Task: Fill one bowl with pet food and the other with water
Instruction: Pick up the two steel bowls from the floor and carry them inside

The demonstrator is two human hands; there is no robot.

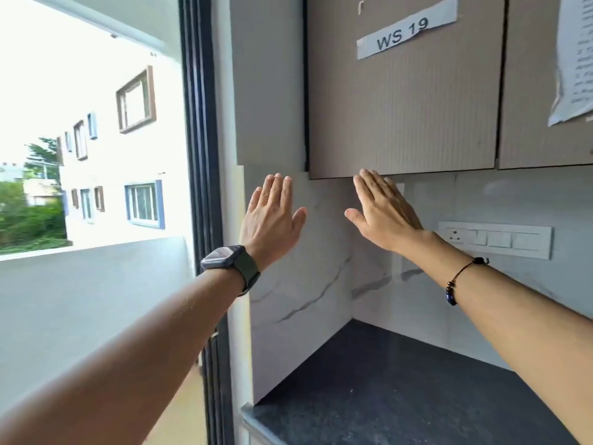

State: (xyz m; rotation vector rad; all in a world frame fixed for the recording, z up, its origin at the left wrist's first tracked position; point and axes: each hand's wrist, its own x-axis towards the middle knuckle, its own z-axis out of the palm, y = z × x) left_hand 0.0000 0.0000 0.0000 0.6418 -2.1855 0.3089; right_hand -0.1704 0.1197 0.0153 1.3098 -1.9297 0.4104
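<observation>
No bowl, pet food or water shows in the head view. My left hand (271, 216) is raised in front of the marble wall, fingers straight and together, holding nothing; a dark watch sits on its wrist. My right hand (383, 208) is also raised flat with straight fingers, its fingertips just below the bottom edge of a beige wall cabinet (404, 117). A thin black bracelet is on the right wrist.
A dark stone countertop (385, 390) lies below in a corner of white marble backsplash. A white switch and socket panel (495, 239) is on the right wall. The cabinet door bears a "WS 19" label (406, 28). A tall window (96, 155) is at left.
</observation>
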